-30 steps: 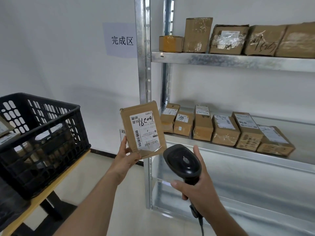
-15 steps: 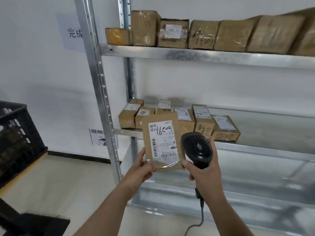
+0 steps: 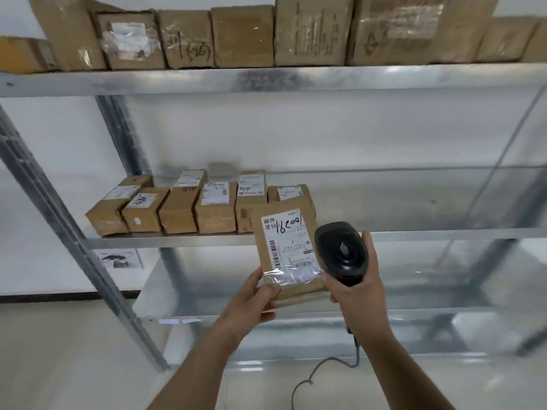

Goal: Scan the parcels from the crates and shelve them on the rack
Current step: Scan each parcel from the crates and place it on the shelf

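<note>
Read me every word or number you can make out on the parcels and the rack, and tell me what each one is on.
"162001", handwritten on the label of the held parcel, gripped by the left hand.
"(526)", roughly, scrawled on a top-shelf box; unclear.
Printed characters and barcodes on the held parcel's label: too small.
Labels on the middle-shelf parcels: blurred.
Paper sign behind the rack: unreadable.
The scanner in the right hand: no text visible.

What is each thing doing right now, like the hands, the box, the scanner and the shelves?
Left hand: grips the held parcel's lower left corner.
Held parcel: upright, label facing the camera, off the shelf.
Right hand: grips the scanner.
Scanner: held beside the parcel.
Middle shelf: row of parcels at left, bare at right.
Top shelf: lined with parcels.
</note>
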`<state>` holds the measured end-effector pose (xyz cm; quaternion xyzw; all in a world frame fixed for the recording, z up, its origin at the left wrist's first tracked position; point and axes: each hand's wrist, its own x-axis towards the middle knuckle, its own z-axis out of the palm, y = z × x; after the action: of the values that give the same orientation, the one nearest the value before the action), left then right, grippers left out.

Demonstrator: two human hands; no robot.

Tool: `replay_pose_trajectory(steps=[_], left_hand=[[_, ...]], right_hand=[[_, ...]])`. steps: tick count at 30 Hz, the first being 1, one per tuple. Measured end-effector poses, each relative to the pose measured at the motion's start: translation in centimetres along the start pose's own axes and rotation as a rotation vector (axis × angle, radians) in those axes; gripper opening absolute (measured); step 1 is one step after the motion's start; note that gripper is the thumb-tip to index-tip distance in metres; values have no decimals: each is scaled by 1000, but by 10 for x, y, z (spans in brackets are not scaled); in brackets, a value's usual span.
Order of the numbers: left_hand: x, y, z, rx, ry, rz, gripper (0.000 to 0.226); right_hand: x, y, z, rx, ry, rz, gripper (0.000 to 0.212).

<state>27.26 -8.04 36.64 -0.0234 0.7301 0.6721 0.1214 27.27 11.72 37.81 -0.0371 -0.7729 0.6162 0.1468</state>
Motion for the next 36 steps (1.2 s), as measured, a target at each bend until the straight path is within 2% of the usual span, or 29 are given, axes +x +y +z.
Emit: replay_pose_trajectory(steps=[6, 9, 14, 19, 23, 30, 36], left_hand=[[26, 16, 56, 279, -41, 98, 10], [43, 28, 76, 369, -85, 185, 24], [73, 34, 98, 280, -78, 172, 37], [107, 55, 103, 266, -141, 238, 39], [137, 61, 101, 303, -133, 267, 40], [182, 52, 107, 336, 1, 217, 33], [215, 38, 119, 450, 112, 167, 25]], right_hand=[[14, 17, -50, -22, 151, 29, 106], [26, 23, -64, -21, 206, 58, 104], [56, 29, -78, -43, 278, 66, 101], [91, 32, -79, -58, 356, 109, 100], [121, 30, -72, -53, 348, 154, 105], [176, 47, -66, -24, 252, 197, 94], [210, 68, -71, -145, 22, 220, 93]])
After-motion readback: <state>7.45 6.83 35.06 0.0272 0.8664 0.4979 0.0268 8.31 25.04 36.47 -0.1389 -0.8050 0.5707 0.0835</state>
